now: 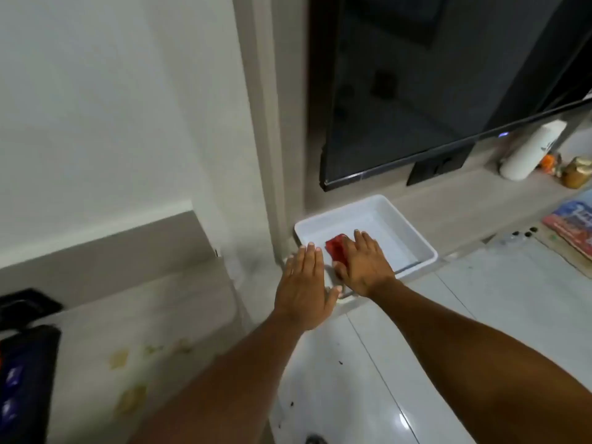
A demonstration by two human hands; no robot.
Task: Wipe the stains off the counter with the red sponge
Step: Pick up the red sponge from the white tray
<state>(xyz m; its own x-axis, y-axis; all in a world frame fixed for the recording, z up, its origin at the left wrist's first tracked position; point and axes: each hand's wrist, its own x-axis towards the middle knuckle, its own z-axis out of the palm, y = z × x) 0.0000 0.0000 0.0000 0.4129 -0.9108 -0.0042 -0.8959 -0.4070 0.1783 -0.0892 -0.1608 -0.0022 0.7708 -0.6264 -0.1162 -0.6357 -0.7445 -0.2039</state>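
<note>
A dark flat screen (pixel 448 84) is filling the one o'clock part of the view, its lower edge hanging over a pale ledge (pixel 464 200) that runs toward three o'clock. A light counter (pixel 144 315) is spreading through seven and eight o'clock, and yellowish stains (pixel 128 373) are showing on it toward seven o'clock. Both bare forearms are reaching up from six and five o'clock toward the centre. A white rectangular tray (pixel 416 245) is sitting just right of centre at the near edge of the ledge. The left hand (pixel 304 283) is hovering flat with fingers spread open and holding nothing, just beside the tray's near left corner. The right hand (pixel 362 267) is lying inside the tray, palm down, fingers laid over the red sponge (pixel 334 251); whether it is actually gripping the sponge cannot be told. The sponge is resting in the tray's near left part, at about the centre of the view. At two to three o'clock a white bottle (pixel 528 152) is standing on the ledge beside a small jar (pixel 576 171), and a printed packet (pixel 573 225) is lying at three o'clock; its writing is too blurred to read.
</note>
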